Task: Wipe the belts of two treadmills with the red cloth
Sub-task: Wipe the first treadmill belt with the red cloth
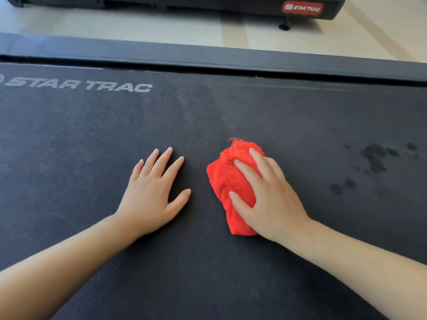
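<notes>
Down on the dark treadmill belt (pixel 208 112), the right hand (pixel 268 197) presses a bunched red cloth (pixel 227 179), fingers extended over it.
The left hand (pixel 152 195) lies flat beside it, fingers spread, clear of the cloth. The palm hides the cloth's right side. Dark blotches (pixel 374 158) to the right are hard to read. Beyond the side rail (pixel 208 53), a second treadmill (pixel 208 2) is cut off at the top.

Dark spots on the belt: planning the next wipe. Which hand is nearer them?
Right. The right hand, on the red cloth, lies left of the dark spots; the left hand farther left.
</notes>
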The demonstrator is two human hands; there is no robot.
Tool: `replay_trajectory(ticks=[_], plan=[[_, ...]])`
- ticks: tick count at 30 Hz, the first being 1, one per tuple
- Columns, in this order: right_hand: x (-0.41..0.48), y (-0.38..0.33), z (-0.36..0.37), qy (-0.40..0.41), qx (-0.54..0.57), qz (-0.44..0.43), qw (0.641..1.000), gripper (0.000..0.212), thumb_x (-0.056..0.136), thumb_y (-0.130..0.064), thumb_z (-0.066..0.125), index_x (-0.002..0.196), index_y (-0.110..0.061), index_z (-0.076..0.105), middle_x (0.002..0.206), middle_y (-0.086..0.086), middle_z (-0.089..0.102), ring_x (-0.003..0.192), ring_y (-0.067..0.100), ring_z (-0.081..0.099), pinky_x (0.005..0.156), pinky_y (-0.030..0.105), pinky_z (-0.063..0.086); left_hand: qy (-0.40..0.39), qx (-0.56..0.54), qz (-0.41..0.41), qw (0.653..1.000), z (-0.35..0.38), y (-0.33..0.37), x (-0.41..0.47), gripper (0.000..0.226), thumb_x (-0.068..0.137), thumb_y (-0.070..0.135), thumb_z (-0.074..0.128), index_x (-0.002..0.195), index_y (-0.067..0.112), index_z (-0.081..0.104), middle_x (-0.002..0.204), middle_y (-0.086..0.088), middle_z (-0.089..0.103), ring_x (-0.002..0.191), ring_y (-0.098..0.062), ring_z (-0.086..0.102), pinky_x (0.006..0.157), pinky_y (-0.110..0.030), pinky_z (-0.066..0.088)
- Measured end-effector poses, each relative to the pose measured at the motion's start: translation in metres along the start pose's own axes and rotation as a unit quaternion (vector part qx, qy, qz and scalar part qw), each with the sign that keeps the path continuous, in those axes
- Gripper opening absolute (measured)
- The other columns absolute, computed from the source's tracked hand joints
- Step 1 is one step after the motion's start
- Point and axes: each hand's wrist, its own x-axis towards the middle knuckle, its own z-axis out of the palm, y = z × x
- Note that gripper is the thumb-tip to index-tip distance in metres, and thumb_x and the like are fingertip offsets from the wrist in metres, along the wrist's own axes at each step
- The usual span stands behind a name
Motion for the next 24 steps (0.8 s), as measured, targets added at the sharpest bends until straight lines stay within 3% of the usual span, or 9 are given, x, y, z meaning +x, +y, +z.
replay_trajectory(ticks=[8, 16, 21, 24], plan=[[0.068, 0.008, -0.005, 0.001, -0.009, 0.066, 0.998, 0.063, 0.091, -0.042, 0.051, 0.147, -0.031, 0.026, 0.159, -0.003, 0.008, 0.144, 0.028, 0.007, 0.11, 0.049, 0.03, 0.022, 0.001, -0.009, 1.0, -0.004, 0.003, 0.003, 0.081, 0.074, 0.066, 0.016, 0.143, 0.027, 0.033, 0.153, -0.003, 0.024, 0.142, -0.026, 0.016, 0.113, -0.043, 0.013], [-0.008, 0.005, -0.007, -0.005, -0.001, 0.019, 1.0, 0.058, 0.089, -0.039, 0.053, 0.143, -0.027, 0.036, 0.158, -0.001, 0.015, 0.142, 0.029, 0.012, 0.11, 0.049, 0.03, -0.009, -0.01, -0.026, 1.0, -0.001, 0.01, -0.004, 0.067, 0.091, 0.054, 0.034, 0.148, 0.021, 0.021, 0.157, -0.007, 0.011, 0.145, -0.028, 0.005, 0.116, -0.047, 0.006], [-0.083, 0.0, -0.006, 0.006, 0.009, -0.004, 1.0, 0.061, 0.085, -0.044, 0.049, 0.143, -0.027, 0.04, 0.157, 0.001, 0.021, 0.141, 0.033, 0.018, 0.107, 0.049, 0.035, -0.018, 0.025, 0.006, 1.0, 0.009, 0.036, -0.034, 0.086, 0.079, 0.064, 0.006, 0.148, 0.016, 0.016, 0.157, -0.011, 0.008, 0.145, -0.029, 0.003, 0.114, -0.049, 0.004], [-0.087, 0.002, -0.006, 0.01, 0.014, 0.006, 1.0, 0.061, 0.085, -0.045, 0.051, 0.142, -0.027, 0.04, 0.156, 0.0, 0.022, 0.14, 0.031, 0.02, 0.104, 0.049, 0.038, -0.02, 0.029, 0.002, 0.999, 0.007, 0.037, -0.033, 0.09, 0.074, 0.066, 0.003, 0.148, 0.016, 0.018, 0.157, -0.011, 0.01, 0.144, -0.029, 0.005, 0.114, -0.049, 0.006]])
